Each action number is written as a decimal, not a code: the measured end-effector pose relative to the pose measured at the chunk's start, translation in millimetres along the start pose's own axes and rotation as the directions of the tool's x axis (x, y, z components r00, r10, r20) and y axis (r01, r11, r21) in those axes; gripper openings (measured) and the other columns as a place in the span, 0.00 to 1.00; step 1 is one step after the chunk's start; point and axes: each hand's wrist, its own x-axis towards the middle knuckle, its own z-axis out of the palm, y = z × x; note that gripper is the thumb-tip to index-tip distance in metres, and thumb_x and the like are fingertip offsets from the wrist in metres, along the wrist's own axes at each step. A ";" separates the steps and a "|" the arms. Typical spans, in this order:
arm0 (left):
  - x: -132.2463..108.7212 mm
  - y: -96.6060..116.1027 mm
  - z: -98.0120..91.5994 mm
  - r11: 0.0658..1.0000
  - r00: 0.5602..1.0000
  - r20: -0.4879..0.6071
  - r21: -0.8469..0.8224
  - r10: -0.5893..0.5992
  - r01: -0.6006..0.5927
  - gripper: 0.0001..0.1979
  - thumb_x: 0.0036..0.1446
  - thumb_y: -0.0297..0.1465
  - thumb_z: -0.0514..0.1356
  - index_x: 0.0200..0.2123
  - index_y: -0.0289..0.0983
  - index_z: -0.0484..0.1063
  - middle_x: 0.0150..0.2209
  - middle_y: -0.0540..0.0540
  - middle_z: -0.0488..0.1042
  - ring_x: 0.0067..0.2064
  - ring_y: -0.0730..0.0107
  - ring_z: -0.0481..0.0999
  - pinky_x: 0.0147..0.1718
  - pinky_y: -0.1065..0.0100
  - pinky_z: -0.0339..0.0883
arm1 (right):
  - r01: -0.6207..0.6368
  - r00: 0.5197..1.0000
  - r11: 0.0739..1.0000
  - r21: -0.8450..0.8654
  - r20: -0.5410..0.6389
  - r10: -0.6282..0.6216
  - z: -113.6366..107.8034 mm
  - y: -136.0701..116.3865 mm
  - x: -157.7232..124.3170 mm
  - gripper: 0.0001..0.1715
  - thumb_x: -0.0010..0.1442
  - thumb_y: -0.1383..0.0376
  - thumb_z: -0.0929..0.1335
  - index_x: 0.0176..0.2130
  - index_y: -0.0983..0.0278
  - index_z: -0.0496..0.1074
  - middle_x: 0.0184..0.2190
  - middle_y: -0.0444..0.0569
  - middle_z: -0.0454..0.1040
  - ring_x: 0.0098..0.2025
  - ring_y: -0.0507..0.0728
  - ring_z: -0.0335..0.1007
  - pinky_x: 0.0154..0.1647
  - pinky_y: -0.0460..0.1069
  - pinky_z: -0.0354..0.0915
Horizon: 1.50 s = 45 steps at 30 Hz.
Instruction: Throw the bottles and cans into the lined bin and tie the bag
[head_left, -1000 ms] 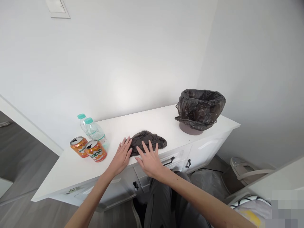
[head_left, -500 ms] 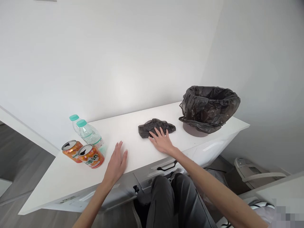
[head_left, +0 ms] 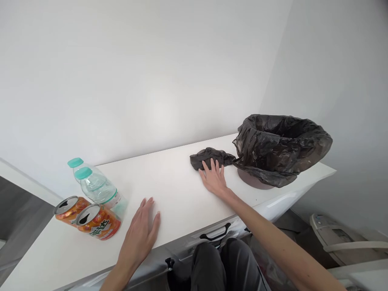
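My right hand (head_left: 215,178) lies flat with fingers spread, its fingertips on a crumpled dark plastic bag (head_left: 209,156) on the white cabinet top (head_left: 172,190). That bag lies just left of a small bin lined with a black bag (head_left: 280,147) and touches the liner's edge. My left hand (head_left: 140,235) rests open and flat near the front edge, holding nothing. Just left of it stand two orange drink cans (head_left: 91,222) and two clear water bottles with teal caps (head_left: 97,188).
The cabinet has drawers with black handles (head_left: 216,234) below the front edge. My dark-trousered legs (head_left: 224,266) are under it. A white appliance (head_left: 336,238) sits on the floor at the right. White walls meet in a corner behind the bin.
My right hand has slid the crumpled bag away and to the right, up against the lined bin. My left hand left the bag and now lies flat near the cans.
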 end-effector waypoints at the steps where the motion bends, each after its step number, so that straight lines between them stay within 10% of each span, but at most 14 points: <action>1: 0.6 1.9 -2.3 1.000 1.000 0.000 0.004 0.001 -0.001 0.27 0.71 0.44 0.52 0.69 0.43 0.57 0.70 0.40 0.66 0.74 0.49 0.59 0.67 0.42 0.63 | -0.036 0.999 0.999 0.012 0.000 0.036 0.5 -2.2 0.5 0.40 0.74 0.47 0.54 0.74 0.67 0.57 0.77 0.63 0.46 0.78 0.77 0.34 0.74 0.74 0.32; 14: -0.9 13.4 -12.4 1.000 1.000 0.007 0.016 -0.013 0.013 0.24 0.72 0.43 0.50 0.65 0.40 0.61 0.69 0.40 0.67 0.72 0.52 0.63 0.67 0.45 0.63 | -0.070 0.992 0.981 -0.183 0.094 0.089 -12.6 62.4 50.8 0.39 0.75 0.49 0.50 0.75 0.64 0.53 0.78 0.57 0.42 0.78 0.68 0.34 0.76 0.64 0.37; 20: -0.1 6.7 -8.4 1.000 1.000 0.022 0.029 0.007 -0.008 0.25 0.72 0.44 0.50 0.65 0.38 0.62 0.70 0.40 0.65 0.73 0.53 0.60 0.69 0.46 0.60 | -0.013 0.992 0.984 -0.179 0.121 0.035 -5.1 61.0 18.1 0.43 0.73 0.42 0.47 0.78 0.57 0.41 0.79 0.47 0.27 0.79 0.67 0.26 0.76 0.65 0.38; 33: 2.6 2.3 -8.5 0.991 0.993 0.110 0.126 0.032 -0.046 0.33 0.72 0.45 0.44 0.70 0.31 0.62 0.73 0.38 0.58 0.75 0.52 0.54 0.72 0.47 0.52 | 0.044 0.970 0.990 -0.137 0.242 -0.010 -34.7 14.7 -72.0 0.45 0.72 0.40 0.45 0.77 0.57 0.46 0.79 0.49 0.37 0.80 0.62 0.26 0.77 0.61 0.24; 45: 2.4 -0.9 -5.6 0.992 0.997 0.070 0.119 0.042 -0.050 0.33 0.72 0.46 0.44 0.69 0.34 0.63 0.73 0.40 0.60 0.75 0.53 0.56 0.72 0.48 0.53 | 0.034 0.954 0.993 -0.114 0.299 0.001 -54.1 -2.8 -91.4 0.43 0.74 0.42 0.46 0.77 0.59 0.46 0.79 0.49 0.35 0.80 0.61 0.23 0.77 0.60 0.23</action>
